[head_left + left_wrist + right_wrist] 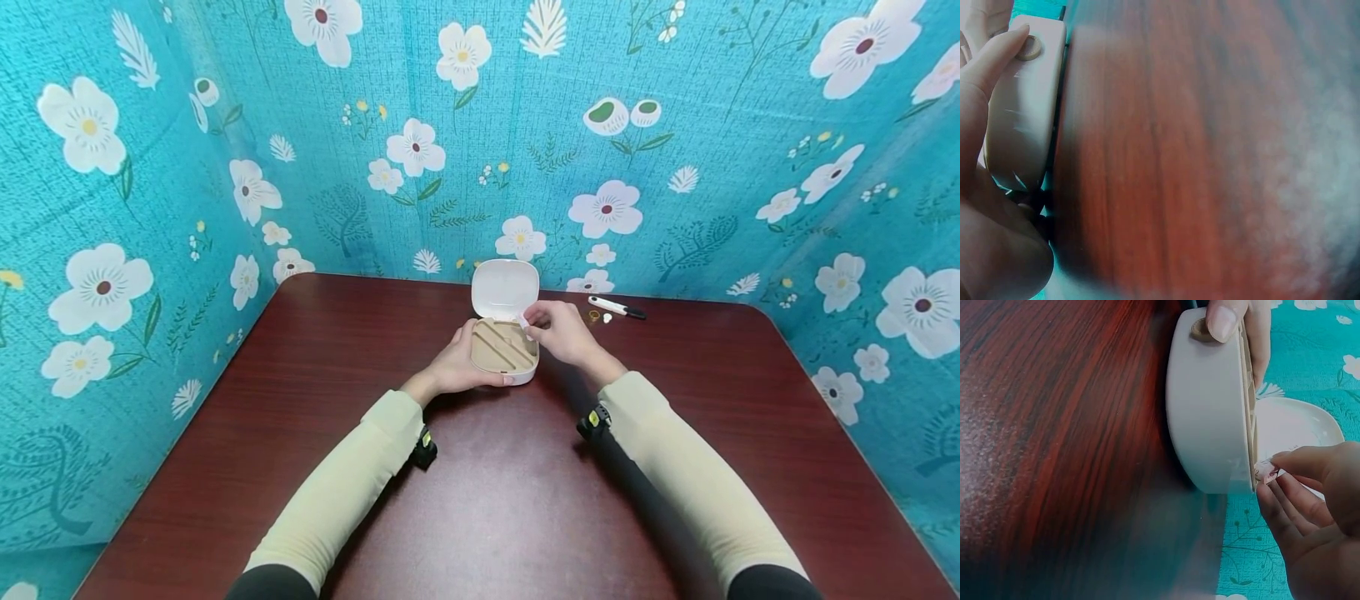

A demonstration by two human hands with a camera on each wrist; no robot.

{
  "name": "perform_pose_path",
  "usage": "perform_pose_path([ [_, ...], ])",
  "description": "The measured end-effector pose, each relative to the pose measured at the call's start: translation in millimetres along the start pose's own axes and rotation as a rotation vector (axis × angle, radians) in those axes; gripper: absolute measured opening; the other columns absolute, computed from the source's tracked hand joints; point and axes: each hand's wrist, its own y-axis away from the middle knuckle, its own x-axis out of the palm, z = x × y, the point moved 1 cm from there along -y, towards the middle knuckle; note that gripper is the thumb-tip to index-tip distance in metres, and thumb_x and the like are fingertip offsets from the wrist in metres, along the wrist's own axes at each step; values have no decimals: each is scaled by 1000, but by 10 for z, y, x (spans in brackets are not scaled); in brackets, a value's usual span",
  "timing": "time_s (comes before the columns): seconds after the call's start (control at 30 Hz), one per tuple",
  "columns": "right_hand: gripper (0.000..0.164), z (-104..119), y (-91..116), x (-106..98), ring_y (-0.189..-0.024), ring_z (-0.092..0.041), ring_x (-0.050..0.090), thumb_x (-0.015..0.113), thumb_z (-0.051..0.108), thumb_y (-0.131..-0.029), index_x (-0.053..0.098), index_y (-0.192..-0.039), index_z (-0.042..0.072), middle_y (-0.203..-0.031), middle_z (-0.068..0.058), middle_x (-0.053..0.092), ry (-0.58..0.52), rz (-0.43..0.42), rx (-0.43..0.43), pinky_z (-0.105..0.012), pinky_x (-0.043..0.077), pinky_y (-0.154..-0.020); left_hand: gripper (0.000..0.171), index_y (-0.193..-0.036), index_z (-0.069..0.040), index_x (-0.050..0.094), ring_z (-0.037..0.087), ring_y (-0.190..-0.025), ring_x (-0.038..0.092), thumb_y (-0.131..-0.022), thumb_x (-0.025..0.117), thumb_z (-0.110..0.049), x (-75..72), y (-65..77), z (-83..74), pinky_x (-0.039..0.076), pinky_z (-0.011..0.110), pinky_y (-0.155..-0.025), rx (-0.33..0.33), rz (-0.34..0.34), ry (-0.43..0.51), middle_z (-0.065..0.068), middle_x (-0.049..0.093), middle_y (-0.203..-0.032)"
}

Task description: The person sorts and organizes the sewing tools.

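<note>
A small white jewelry box with a beige, divided inside stands on the table, its lid raised at the back. My left hand grips the box from the left, with the thumb across the front wall beside a round tan button. Between thumb and fingertips my right hand pinches a small whitish piece with pinkish marks. It is at the box's right rear edge, over or just inside the rim. What exactly the piece is, I cannot tell.
On the dark red-brown table, behind my right hand, lie a gold ring, small white pieces and a white-and-black pen. A teal flowered cloth hangs behind the table and along its sides.
</note>
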Motion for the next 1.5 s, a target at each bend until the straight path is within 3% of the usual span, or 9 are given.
perform_pose_path([
  [0.53,19,68,-114,111,-89,-25,68,70,0,-88,75,-107,-3,-98,-14,71,179,49,-159,-41,56,-81,117,-152,-22,25,22,-126,48,-63,93,-56,3,-8,19,40,40,-107,-2,7,0,8,39,-144],
  [0.8,15,139,-120,142,-89,-28,68,74,5,-92,76,-105,-2,-97,-15,69,245,66,-169,-40,55,-81,116,-151,-22,27,22,-124,49,-62,93,-57,2,-9,16,41,40,-106,-2,6,-3,8,40,-142],
  [1.5,17,99,-115,118,-90,-27,66,71,-2,-89,76,-105,-2,-98,-16,68,276,83,-164,-41,55,-82,111,-150,-16,30,23,-122,49,-66,94,-51,-56,94,-122,42,41,-106,25,-5,8,9,42,-139],
])
